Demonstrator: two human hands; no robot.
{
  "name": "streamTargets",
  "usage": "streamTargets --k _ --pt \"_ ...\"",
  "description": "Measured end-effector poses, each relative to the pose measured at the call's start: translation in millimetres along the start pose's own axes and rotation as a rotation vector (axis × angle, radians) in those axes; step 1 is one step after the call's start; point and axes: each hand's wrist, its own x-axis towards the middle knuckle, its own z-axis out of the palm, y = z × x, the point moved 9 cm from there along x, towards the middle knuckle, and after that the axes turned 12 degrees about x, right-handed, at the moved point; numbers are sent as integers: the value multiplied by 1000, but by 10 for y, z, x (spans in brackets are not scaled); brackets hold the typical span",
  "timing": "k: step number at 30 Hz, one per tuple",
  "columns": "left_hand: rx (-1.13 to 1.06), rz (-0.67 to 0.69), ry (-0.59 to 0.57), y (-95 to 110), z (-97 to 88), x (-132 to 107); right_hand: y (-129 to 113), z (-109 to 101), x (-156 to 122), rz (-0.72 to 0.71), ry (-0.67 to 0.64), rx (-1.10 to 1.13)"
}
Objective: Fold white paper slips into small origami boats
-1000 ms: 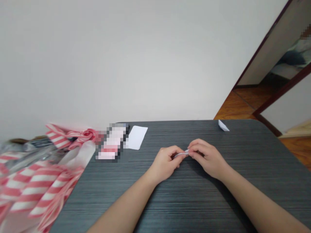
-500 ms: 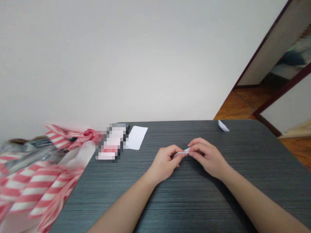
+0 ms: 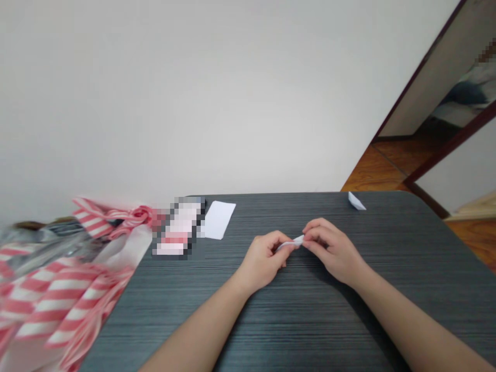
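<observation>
On the dark grey worktop, a folded paper strip is pinched between the left hand and right hand; white paper is laid by the far edge, wood floor beyond.

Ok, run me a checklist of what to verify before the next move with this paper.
1. Left hand pinching the white paper strip: ok.
2. Right hand pinching the strip's other end: ok.
3. Strip's part inside the right fingers: cannot tell, hidden.
4. Folded white paper piece at the dark table's far edge, apart from the hands: ok.
5. White paper sheet lying flat on the table: ok.
6. Red-and-white striped plastic bag off to the left, away from the hands: ok.
</observation>
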Motion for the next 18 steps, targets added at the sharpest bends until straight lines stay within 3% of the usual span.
streamTargets --k 18 --pt "-34 -9 -5 9 12 -1 -32 29 12 -6 -30 0"
